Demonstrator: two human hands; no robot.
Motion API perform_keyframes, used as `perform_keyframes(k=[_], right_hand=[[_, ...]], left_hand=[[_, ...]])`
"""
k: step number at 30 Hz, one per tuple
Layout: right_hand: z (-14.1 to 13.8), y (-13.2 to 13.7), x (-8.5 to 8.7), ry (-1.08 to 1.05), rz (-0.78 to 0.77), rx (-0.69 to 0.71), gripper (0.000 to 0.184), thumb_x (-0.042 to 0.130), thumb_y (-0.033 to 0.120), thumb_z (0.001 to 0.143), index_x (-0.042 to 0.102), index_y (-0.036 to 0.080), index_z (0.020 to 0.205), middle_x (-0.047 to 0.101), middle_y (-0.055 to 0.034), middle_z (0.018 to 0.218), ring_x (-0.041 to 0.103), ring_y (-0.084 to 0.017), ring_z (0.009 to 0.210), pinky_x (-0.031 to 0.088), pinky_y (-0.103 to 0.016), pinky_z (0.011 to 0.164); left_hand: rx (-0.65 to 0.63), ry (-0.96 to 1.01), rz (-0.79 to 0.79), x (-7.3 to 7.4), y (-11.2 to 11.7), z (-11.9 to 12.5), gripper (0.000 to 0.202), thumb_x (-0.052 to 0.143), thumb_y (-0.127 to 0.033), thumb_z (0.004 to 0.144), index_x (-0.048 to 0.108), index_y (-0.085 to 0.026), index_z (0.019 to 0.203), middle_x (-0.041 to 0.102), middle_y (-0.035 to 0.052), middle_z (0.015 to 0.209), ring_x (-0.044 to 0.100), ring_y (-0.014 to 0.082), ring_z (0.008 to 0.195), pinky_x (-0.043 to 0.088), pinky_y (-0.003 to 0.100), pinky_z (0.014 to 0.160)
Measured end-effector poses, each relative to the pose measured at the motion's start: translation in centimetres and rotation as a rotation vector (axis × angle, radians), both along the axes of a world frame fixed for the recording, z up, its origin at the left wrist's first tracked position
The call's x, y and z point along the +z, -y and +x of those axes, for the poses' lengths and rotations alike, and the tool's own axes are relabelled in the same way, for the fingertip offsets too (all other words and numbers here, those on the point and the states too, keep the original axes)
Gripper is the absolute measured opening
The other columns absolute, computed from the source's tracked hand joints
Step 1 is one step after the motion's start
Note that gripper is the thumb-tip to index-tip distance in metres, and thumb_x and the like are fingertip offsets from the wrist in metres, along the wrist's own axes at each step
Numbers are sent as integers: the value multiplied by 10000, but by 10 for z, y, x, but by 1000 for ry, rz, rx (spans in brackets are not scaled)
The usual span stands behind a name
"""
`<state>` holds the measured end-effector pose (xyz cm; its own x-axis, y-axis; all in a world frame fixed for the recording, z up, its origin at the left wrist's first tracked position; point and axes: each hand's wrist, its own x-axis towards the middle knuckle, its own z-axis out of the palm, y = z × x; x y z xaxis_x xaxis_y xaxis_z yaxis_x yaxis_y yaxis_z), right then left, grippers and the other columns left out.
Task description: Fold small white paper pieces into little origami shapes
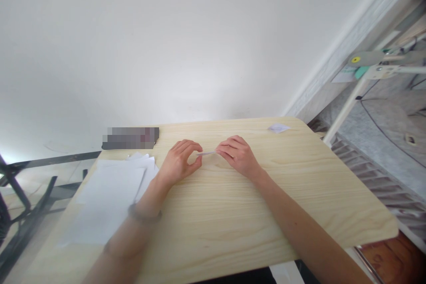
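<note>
A small folded piece of white paper (207, 153) is held edge-on just above the wooden table (213, 222). My left hand (180, 159) pinches its left end between thumb and fingers. At the opposite end my right hand (238, 154) grips it the same way, fingertips pressed together. The paper looks thin and narrow from here; its fold pattern cannot be made out. A dark band circles my left wrist.
Loose white sheets (109, 195) lie in a pile at the table's left, beneath my left forearm. Behind them is a dark, pixelated object (131, 138). A small folded paper (278, 128) rests at the back right. A white metal frame (346, 106) stands beyond the right edge.
</note>
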<state>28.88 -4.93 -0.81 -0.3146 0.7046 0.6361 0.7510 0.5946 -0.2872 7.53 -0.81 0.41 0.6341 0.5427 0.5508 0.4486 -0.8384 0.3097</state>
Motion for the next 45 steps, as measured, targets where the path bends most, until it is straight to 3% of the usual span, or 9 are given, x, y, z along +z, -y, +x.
perform_keyframes(k=[8, 25, 29, 34, 39, 45], right_hand=[[-22, 4, 1, 22, -10, 55, 143, 490, 227, 828, 628, 202, 853, 637, -28, 863, 512, -152, 834, 392, -315, 785], [14, -2, 0, 27, -98, -62, 160, 451, 200, 835, 609, 189, 855, 627, -43, 858, 523, -174, 849, 423, -337, 796], [12, 1, 0, -67, -121, -60, 180, 444, 197, 832, 593, 210, 933, 615, -40, 912, 528, -174, 895, 436, -338, 825], [-10, 5, 4, -95, -136, -26, 345, 510, 215, 787, 499, 218, 1132, 540, -56, 1095, 500, -172, 997, 423, -327, 882], [-15, 3, 2, -16, -98, 51, 147, 495, 232, 825, 622, 235, 898, 601, -32, 934, 521, -150, 882, 444, -300, 801], [4, 1, 1, -85, -64, -21, 134, 500, 234, 827, 628, 214, 861, 624, -34, 863, 526, -155, 840, 446, -308, 785]], left_hand=[[-76, -10, 22, -2, 3, 7, 87, 518, -187, 788, 588, -180, 840, 648, 36, 854, 563, 159, 843, 421, 312, 776], [26, 64, 79, -6, -6, -4, 88, 533, -194, 781, 611, -190, 822, 666, 34, 828, 588, 160, 807, 426, 323, 766], [16, 60, 101, -5, -6, -4, 86, 528, -192, 781, 608, -190, 815, 668, 35, 824, 590, 158, 800, 431, 321, 759], [-21, 20, 100, -4, -3, 0, 87, 539, -191, 776, 607, -189, 829, 666, 37, 847, 582, 160, 819, 433, 319, 763], [-46, 10, 108, -5, -2, 2, 93, 547, -186, 769, 616, -197, 830, 671, 29, 851, 583, 158, 822, 438, 313, 753], [25, 68, 144, -6, -7, -5, 134, 543, -168, 756, 627, -201, 855, 680, 27, 843, 590, 162, 799, 443, 322, 746]])
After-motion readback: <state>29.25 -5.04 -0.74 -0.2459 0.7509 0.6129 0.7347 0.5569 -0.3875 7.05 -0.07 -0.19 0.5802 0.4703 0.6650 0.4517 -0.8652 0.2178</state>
